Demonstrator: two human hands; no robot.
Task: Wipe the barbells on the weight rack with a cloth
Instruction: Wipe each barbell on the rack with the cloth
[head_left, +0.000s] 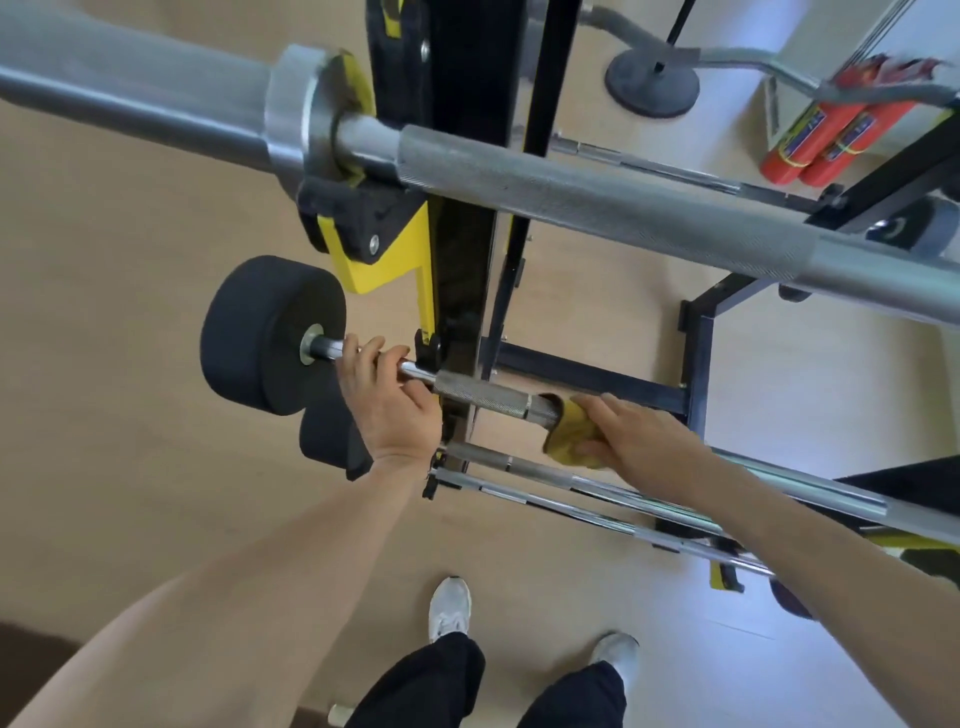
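Observation:
A black and yellow weight rack (462, 270) holds several steel barbells one below another. A thick top barbell (597, 208) crosses the upper view. Lower down lies a shorter barbell (483, 397) with black round weights (265, 332) on its left end. My left hand (389, 402) is closed around its smooth part beside the weights. My right hand (634, 436) presses a yellow cloth (569, 434) around the knurled grip to the right of the rack post. Two thinner bars (571, 491) rest beneath.
My two feet in white shoes (449, 610) stand on the wooden floor in front of the rack. Red cylinders (826, 140) and a curl bar (769, 67) on a round black base (652, 80) are at the far right.

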